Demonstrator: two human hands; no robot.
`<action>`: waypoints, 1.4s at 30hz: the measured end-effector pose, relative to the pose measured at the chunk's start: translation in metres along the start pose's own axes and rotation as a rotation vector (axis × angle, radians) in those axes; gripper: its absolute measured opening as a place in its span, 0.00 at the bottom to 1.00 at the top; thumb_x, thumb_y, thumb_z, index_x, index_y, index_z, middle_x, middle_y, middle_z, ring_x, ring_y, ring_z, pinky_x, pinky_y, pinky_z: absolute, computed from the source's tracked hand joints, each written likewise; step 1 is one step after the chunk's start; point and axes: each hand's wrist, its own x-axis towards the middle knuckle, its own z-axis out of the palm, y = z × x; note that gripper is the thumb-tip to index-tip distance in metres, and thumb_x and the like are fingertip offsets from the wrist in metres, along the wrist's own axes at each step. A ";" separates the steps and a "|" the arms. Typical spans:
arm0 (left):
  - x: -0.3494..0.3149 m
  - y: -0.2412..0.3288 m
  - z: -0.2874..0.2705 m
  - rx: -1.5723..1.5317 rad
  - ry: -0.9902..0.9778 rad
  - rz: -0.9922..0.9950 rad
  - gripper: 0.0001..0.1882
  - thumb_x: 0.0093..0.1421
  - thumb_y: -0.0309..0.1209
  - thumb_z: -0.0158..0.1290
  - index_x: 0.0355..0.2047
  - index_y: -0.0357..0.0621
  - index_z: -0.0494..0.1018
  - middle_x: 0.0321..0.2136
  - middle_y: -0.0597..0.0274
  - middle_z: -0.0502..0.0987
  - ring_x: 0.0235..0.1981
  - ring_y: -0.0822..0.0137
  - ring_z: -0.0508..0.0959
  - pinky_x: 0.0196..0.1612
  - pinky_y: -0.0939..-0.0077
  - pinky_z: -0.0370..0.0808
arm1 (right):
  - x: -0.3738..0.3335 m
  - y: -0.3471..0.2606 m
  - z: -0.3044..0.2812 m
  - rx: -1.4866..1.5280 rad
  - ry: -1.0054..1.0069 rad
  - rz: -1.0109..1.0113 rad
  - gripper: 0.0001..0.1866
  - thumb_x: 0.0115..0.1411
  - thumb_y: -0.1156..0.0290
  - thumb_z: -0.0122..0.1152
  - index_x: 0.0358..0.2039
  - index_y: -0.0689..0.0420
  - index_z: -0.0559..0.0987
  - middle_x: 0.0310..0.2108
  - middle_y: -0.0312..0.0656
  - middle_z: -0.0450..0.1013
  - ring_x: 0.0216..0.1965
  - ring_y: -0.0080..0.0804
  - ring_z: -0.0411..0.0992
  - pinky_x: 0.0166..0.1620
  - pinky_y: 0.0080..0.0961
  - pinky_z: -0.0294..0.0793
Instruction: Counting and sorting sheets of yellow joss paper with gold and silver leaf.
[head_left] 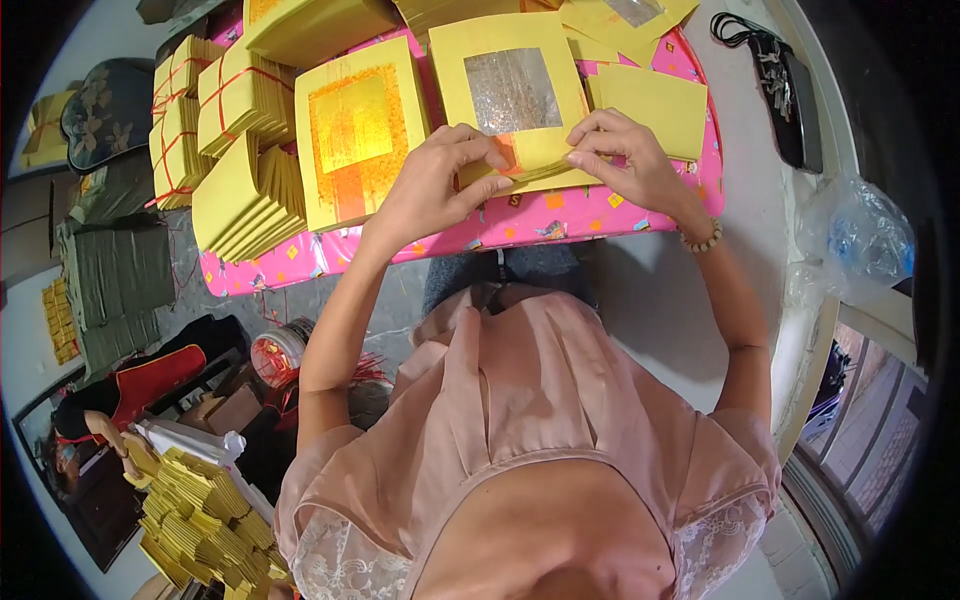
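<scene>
A stack of yellow joss paper [455,85] lies in front of me, a silver foil square on its top sheet. Its near edge is lifted and curled between my hands. My left hand [445,180] is closed at that edge, thumb and fingers pinching the paper near the orange patch. From the other side my right hand [625,160], with a beaded bracelet at the wrist, grips the same edge between thumb and fingertips. Left of it stands a stack with gold foil squares [355,130]. Plain yellow sheets [655,110] lie just beyond my right hand.
Folded yellow bundles [245,100], some tied with red string, crowd the left of the pink patterned tablecloth [480,235]. A black pouch [780,95] and a clear plastic bag [860,240] lie at the right. Another person [105,430] handles yellow bundles at the lower left.
</scene>
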 end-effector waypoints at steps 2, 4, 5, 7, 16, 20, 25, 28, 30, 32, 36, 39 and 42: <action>0.000 -0.001 0.002 0.006 0.040 -0.007 0.12 0.56 0.33 0.64 0.35 0.40 0.78 0.33 0.52 0.78 0.38 0.49 0.77 0.42 0.61 0.74 | 0.001 0.001 0.000 0.003 0.004 -0.002 0.07 0.62 0.72 0.64 0.34 0.63 0.83 0.39 0.40 0.75 0.40 0.31 0.72 0.42 0.27 0.70; 0.000 -0.002 0.005 0.007 0.059 -0.009 0.11 0.56 0.33 0.64 0.34 0.39 0.78 0.32 0.52 0.77 0.37 0.49 0.76 0.41 0.61 0.74 | 0.001 0.000 0.000 0.007 0.007 -0.004 0.07 0.62 0.71 0.64 0.33 0.63 0.83 0.38 0.40 0.75 0.40 0.31 0.71 0.42 0.27 0.70; 0.000 -0.002 0.006 0.008 0.078 -0.012 0.11 0.56 0.33 0.64 0.33 0.39 0.78 0.31 0.52 0.77 0.37 0.49 0.76 0.40 0.61 0.74 | 0.002 0.000 -0.001 0.020 -0.002 0.013 0.07 0.62 0.71 0.64 0.33 0.63 0.83 0.38 0.40 0.75 0.40 0.31 0.71 0.42 0.27 0.70; 0.000 -0.002 0.007 0.011 0.083 -0.022 0.10 0.56 0.33 0.63 0.33 0.39 0.78 0.31 0.52 0.77 0.36 0.50 0.76 0.39 0.60 0.74 | 0.002 -0.001 0.000 0.035 -0.009 0.031 0.08 0.62 0.71 0.64 0.33 0.63 0.83 0.38 0.40 0.75 0.40 0.31 0.71 0.42 0.27 0.70; -0.004 0.002 0.011 0.029 0.123 -0.016 0.08 0.58 0.32 0.60 0.31 0.39 0.79 0.26 0.52 0.75 0.31 0.51 0.75 0.35 0.61 0.72 | -0.001 -0.003 0.000 -0.014 0.005 -0.005 0.07 0.63 0.71 0.64 0.34 0.62 0.82 0.39 0.40 0.75 0.42 0.32 0.72 0.44 0.29 0.70; -0.004 0.004 0.013 0.070 0.152 -0.005 0.08 0.59 0.31 0.59 0.31 0.38 0.79 0.25 0.52 0.75 0.30 0.51 0.74 0.35 0.61 0.72 | -0.001 -0.004 0.002 -0.025 0.021 -0.020 0.08 0.63 0.70 0.63 0.33 0.62 0.81 0.37 0.41 0.75 0.41 0.35 0.73 0.45 0.30 0.72; -0.003 0.004 0.015 0.055 0.158 -0.023 0.08 0.59 0.31 0.59 0.30 0.38 0.79 0.26 0.52 0.75 0.30 0.51 0.74 0.35 0.60 0.72 | -0.001 -0.004 0.004 -0.033 0.065 -0.034 0.09 0.63 0.68 0.63 0.33 0.62 0.82 0.35 0.41 0.76 0.40 0.37 0.74 0.44 0.32 0.73; -0.002 0.005 0.013 0.064 0.146 -0.025 0.08 0.59 0.31 0.59 0.30 0.38 0.79 0.26 0.52 0.75 0.31 0.51 0.74 0.35 0.60 0.72 | -0.001 -0.002 0.004 -0.040 0.069 -0.032 0.09 0.63 0.68 0.63 0.34 0.62 0.82 0.35 0.41 0.75 0.40 0.37 0.74 0.44 0.32 0.73; -0.001 0.005 0.012 0.075 0.133 -0.026 0.08 0.59 0.31 0.59 0.30 0.38 0.79 0.26 0.52 0.76 0.31 0.51 0.74 0.35 0.60 0.72 | -0.001 -0.002 0.004 -0.013 0.060 -0.018 0.09 0.63 0.68 0.63 0.33 0.62 0.82 0.36 0.42 0.75 0.40 0.37 0.74 0.44 0.31 0.72; -0.001 0.004 0.012 0.059 0.149 -0.011 0.08 0.60 0.31 0.58 0.30 0.39 0.78 0.26 0.52 0.75 0.30 0.51 0.75 0.35 0.60 0.72 | -0.001 -0.003 0.003 -0.024 0.051 -0.012 0.09 0.62 0.69 0.64 0.34 0.62 0.82 0.36 0.42 0.75 0.41 0.37 0.74 0.45 0.32 0.72; 0.000 0.011 0.010 0.089 0.183 -0.018 0.07 0.62 0.31 0.57 0.33 0.40 0.77 0.26 0.52 0.76 0.30 0.50 0.76 0.34 0.59 0.73 | -0.002 -0.012 0.000 -0.162 0.086 -0.132 0.11 0.59 0.68 0.67 0.40 0.59 0.81 0.41 0.42 0.75 0.45 0.41 0.74 0.49 0.34 0.73; 0.001 0.007 0.010 0.159 0.203 0.023 0.07 0.64 0.31 0.55 0.36 0.41 0.76 0.27 0.51 0.76 0.31 0.48 0.77 0.34 0.58 0.73 | 0.000 -0.021 0.000 -0.328 0.147 -0.186 0.18 0.55 0.69 0.71 0.45 0.60 0.79 0.45 0.47 0.76 0.52 0.44 0.72 0.54 0.38 0.71; 0.006 0.010 0.006 0.134 0.212 -0.012 0.06 0.64 0.30 0.54 0.38 0.40 0.75 0.27 0.51 0.76 0.29 0.49 0.78 0.33 0.59 0.74 | 0.002 -0.001 -0.001 -0.322 0.150 -0.180 0.18 0.56 0.68 0.70 0.45 0.59 0.78 0.42 0.47 0.77 0.45 0.45 0.76 0.47 0.37 0.75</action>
